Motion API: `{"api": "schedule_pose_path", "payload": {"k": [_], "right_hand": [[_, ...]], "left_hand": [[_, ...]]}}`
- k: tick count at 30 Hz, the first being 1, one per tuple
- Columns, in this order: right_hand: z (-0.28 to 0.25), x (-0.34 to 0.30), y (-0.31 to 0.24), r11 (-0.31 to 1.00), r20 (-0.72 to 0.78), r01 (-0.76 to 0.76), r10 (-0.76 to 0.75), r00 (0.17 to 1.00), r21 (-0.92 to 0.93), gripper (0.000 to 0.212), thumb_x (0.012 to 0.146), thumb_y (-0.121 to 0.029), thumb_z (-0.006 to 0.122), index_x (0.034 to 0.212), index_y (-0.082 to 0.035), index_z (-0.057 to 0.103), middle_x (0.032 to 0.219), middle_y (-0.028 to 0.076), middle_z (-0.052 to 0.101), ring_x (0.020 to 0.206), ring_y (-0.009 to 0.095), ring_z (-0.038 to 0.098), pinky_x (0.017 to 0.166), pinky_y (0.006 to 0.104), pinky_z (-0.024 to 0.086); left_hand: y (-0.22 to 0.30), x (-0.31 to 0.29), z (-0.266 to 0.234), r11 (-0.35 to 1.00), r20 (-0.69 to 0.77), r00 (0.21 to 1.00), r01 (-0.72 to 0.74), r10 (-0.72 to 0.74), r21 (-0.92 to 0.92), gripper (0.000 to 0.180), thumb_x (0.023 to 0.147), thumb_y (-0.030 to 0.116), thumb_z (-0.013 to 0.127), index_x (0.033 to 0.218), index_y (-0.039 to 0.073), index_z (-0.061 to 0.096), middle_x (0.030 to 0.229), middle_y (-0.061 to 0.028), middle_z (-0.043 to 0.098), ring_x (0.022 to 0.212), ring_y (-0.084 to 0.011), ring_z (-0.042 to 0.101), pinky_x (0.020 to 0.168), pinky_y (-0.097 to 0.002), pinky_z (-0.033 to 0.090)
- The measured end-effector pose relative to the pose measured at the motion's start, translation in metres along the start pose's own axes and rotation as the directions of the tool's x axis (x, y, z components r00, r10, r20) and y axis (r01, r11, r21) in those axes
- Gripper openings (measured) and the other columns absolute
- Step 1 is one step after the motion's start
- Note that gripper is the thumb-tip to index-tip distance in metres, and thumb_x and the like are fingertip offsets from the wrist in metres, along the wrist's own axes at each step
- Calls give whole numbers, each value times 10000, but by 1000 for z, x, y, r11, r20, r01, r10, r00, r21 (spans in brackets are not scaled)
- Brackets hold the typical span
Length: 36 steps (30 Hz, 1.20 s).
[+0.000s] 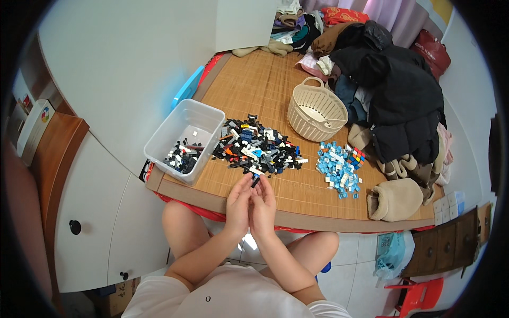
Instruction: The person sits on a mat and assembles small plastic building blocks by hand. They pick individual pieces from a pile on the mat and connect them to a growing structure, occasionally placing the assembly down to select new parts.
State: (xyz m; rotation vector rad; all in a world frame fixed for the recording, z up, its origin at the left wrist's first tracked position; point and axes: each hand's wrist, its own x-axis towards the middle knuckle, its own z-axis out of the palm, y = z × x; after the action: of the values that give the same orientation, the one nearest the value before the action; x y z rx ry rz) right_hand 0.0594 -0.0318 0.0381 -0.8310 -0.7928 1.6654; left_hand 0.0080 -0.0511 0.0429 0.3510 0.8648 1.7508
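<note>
Nearest is a white shirt [233,291]; beyond, left hand [238,204] and right hand [264,204] meet, the grip of both closed on a small dark piece [255,182] before the mixed brick pile [268,151]. Seemingly part-way — few bricks in the clear tub [175,119] left, many loose, a blue-white pile [339,169] right.

Looking down and forward now from the wearer's head, left fisheye of two: shirt [228,297] close below, left hand [237,206] and right hand [263,206] just under centre, mat [254,77] stretching beyond.
</note>
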Motion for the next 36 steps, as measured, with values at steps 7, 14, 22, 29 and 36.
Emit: {"api": "schedule_pose_path", "payload": {"k": [7, 14, 22, 29, 36], "right_hand": [[58, -5, -20, 998, 165, 22, -32, 986, 60, 538, 813, 77, 352, 1342, 24, 274, 1302, 146, 367, 1208, 197, 372, 1017, 289, 297], [113, -7, -13, 998, 355, -49, 33, 934, 35, 560, 803, 84, 329, 1352, 41, 226, 1321, 163, 345, 1226, 210, 361, 1004, 290, 316], [152, -9, -8, 985, 435, -172, 165, 885, -22, 522, 847, 68, 334, 1354, 48, 212, 1355, 170, 295, 1269, 224, 300, 1030, 296, 291], [136, 5, 20, 980, 439, 83, 4, 898, -179, 518, 772, 77, 390, 1288, 48, 349, 1369, 156, 289, 1293, 230, 267, 1060, 312, 218], [106, 1, 18, 966, 399, 191, -108, 910, -176, 538, 756, 95, 393, 1289, 29, 357, 1351, 135, 327, 1285, 219, 284, 1056, 319, 229]], "left_hand": [[58, -7, 7, 986, 27, 985, -169, 168, 2, 463, 873, 45, 381, 1323, -33, 305, 1377, -195, 281, 1312, -246, 245, 1067, -331, 230], [105, -9, -8, 934, -35, 935, -355, 353, -45, 484, 852, 53, 357, 1324, -40, 297, 1354, -177, 303, 1298, -219, 257, 1055, -315, 232], [130, -6, -34, 886, -165, 876, -463, 453, -30, 503, 854, 58, 353, 1333, -63, 261, 1394, -162, 266, 1321, -220, 209, 1068, -323, 209], [130, -7, -33, 855, -155, 841, -514, 518, 64, 515, 850, 65, 348, 1339, -62, 248, 1397, -169, 269, 1328, -225, 215, 1080, -326, 181], [120, -16, -23, 899, -10, 899, -437, 437, 16, 495, 858, 79, 367, 1323, -65, 277, 1385, -166, 290, 1331, -232, 206, 1092, -342, 139]]}}
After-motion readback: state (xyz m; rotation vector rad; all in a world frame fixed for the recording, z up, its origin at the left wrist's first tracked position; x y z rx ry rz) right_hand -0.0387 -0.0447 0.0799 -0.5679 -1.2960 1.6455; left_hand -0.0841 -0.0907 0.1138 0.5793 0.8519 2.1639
